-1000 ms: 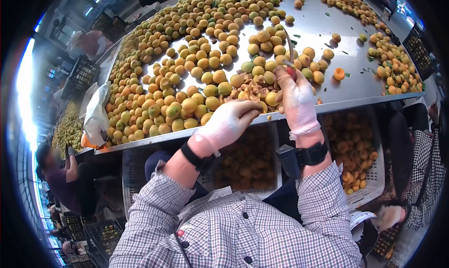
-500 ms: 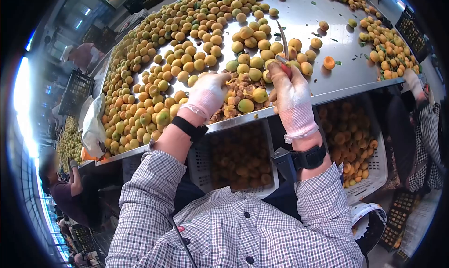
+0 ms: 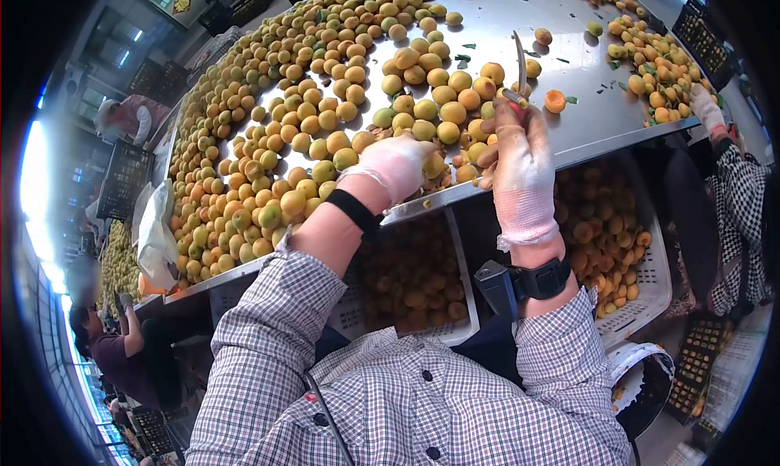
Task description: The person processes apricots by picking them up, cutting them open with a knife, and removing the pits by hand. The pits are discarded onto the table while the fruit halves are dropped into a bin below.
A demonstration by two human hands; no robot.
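Note:
My right hand (image 3: 520,161), in a white glove, is wrapped round the red handle of a knife (image 3: 521,64) whose curved blade points up, over the near edge of the metal table (image 3: 601,133). To its left, my left hand (image 3: 398,167), also gloved, is over the pile beside some whole yellow-orange fruits (image 3: 449,133); its fingertips are hidden among them. Brownish pieces lie partly covered by this hand. A halved fruit (image 3: 555,101) rests on the metal just right of the knife.
Two white crates of fruit stand below the table edge, one in the middle (image 3: 414,283) and one at right (image 3: 609,247). A white bucket (image 3: 642,377) is at lower right. A co-worker's gloved hand (image 3: 705,108) touches fruit at right. Another person (image 3: 122,352) sits at left.
My left hand has moved right across the pile, over the brownish pieces, closer to my right hand. The knife, still in my right hand, now points more upright. The co-worker's hand has come onto the table.

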